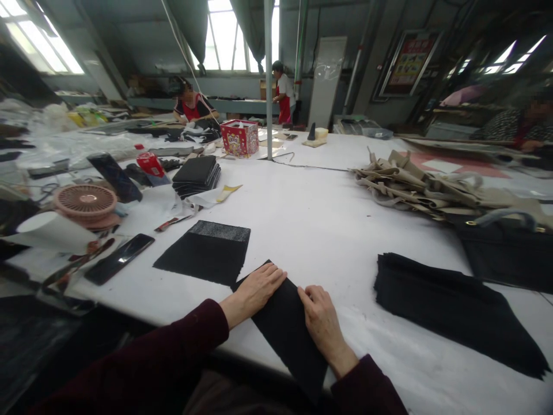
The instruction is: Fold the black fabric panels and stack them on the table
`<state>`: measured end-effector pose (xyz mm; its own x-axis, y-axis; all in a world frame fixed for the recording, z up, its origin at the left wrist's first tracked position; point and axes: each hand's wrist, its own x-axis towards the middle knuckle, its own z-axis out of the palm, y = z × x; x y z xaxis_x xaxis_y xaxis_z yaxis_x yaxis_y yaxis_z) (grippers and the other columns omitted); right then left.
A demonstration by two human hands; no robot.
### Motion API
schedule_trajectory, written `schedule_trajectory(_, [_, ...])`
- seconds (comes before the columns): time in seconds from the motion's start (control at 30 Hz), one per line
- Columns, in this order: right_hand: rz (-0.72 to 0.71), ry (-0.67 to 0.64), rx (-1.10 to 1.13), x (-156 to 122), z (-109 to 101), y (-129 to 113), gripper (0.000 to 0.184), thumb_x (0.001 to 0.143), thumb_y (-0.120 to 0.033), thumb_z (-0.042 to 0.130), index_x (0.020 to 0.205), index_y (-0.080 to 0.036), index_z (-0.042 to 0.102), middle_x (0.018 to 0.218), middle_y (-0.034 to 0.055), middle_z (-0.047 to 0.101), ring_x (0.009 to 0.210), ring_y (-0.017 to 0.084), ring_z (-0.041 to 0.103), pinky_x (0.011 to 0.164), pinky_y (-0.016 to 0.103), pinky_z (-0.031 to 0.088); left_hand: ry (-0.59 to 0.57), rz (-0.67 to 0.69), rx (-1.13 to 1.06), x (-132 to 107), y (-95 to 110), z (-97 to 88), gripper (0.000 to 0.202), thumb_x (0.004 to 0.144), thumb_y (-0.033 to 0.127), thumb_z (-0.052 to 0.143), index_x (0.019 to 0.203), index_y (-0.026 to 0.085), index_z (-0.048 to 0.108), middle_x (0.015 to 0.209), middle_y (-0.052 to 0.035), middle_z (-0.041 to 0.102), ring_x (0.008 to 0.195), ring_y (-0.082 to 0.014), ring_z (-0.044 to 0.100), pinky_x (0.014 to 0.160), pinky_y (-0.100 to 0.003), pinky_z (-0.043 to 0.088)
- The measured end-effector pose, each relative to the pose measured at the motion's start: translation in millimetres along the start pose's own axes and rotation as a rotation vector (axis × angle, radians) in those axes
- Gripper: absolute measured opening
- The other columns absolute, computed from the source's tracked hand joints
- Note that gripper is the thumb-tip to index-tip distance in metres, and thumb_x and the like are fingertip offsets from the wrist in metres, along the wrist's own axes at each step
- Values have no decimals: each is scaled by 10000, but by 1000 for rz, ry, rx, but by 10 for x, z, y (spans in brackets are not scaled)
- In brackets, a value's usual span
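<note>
A narrow piece of black fabric [288,334] lies on the white table [328,225] at its near edge, its end hanging over. My left hand [254,291] rests flat on the piece's upper left part, fingers stretched out. My right hand [322,323] lies on its right edge, fingers curled down onto the cloth. Another black fabric piece [206,252] lies just left of my hands, and a stack of black fabric [453,311] lies to the right.
A phone [118,258], a pink round fan [85,203], a red bottle [149,162] and a folded black stack [196,174] sit at the left. Beige straps [415,184] pile at the right. A red box [239,137] and a pole [268,80] stand farther back. People work beyond.
</note>
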<state>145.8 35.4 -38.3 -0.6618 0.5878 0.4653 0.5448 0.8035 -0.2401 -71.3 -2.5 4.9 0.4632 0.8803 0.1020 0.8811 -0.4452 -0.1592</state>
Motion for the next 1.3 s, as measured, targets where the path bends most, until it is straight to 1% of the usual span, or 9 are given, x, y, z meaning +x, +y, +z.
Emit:
schedule_trajectory(0.2, [6,-15,1,-74,-59,29,303,941,-60,403,1162,-143,594,910,71,543,867,211,474,759,342,399,-11,22,-1,12,64,1,542,895,124,499,1420,200,386,1172,-99,552,1100,-234,512,1036,-395,349])
schedule_trajectory(0.33, [-6,-10,-17,-123,-82,52,309,933,-60,407,1163,-150,593,912,72,544,865,213,475,754,341,399,7,57,-47,24,72,-6,515,899,105,484,1400,193,403,1213,-88,554,1146,-221,497,1065,-386,338])
schedule_trajectory(0.47, [-10,-17,-22,-171,-117,71,312,931,-57,401,1164,-139,592,916,76,545,867,215,472,757,345,402,0,81,-75,42,96,-23,495,922,100,448,1408,177,391,1186,-80,566,1145,-210,502,1022,-346,383])
schedule_trajectory(0.63, [-16,-24,-26,-228,-166,96,305,939,-67,402,1165,-134,595,915,77,546,865,214,472,760,348,407,-32,88,-53,69,160,-86,524,920,120,480,1422,238,390,1130,-73,563,1058,-224,534,970,-368,414])
schedule_trajectory(0.83, [-34,1,-39,-314,-215,148,309,930,-66,410,1159,-138,606,909,78,553,856,212,487,725,340,411,-20,123,-95,94,226,-60,485,921,94,436,1396,186,404,1212,-84,556,1139,-203,506,1027,-352,385])
schedule_trajectory(1.0, [-28,-8,-39,-368,-277,169,310,944,-69,398,1165,-136,604,906,78,551,860,211,484,738,342,409,-60,108,-41,130,342,-78,556,900,102,471,1433,222,363,1105,-73,568,1027,-216,537,940,-351,427])
schedule_trajectory(1.1, [-25,-20,-38,-394,-311,176,309,949,-67,392,1166,-133,600,917,81,549,868,211,482,749,342,408,-33,98,-6,153,408,-121,517,907,110,475,1404,233,405,1097,-74,557,1011,-224,535,965,-379,405])
schedule_trajectory(1.2, [-28,-30,-40,-423,-334,189,316,944,-60,393,1177,-128,595,921,83,547,870,212,481,751,342,410,-12,133,-33,167,444,-135,469,925,110,459,1385,196,420,1161,-78,550,1084,-220,511,1024,-371,371])
schedule_trajectory(1.3, [-26,-35,-50,-454,-352,206,314,947,-65,396,1183,-125,594,913,80,545,859,211,475,753,347,411,-28,142,-65,172,479,-122,465,926,97,453,1386,148,406,1156,-80,562,1098,-207,507,979,-320,405])
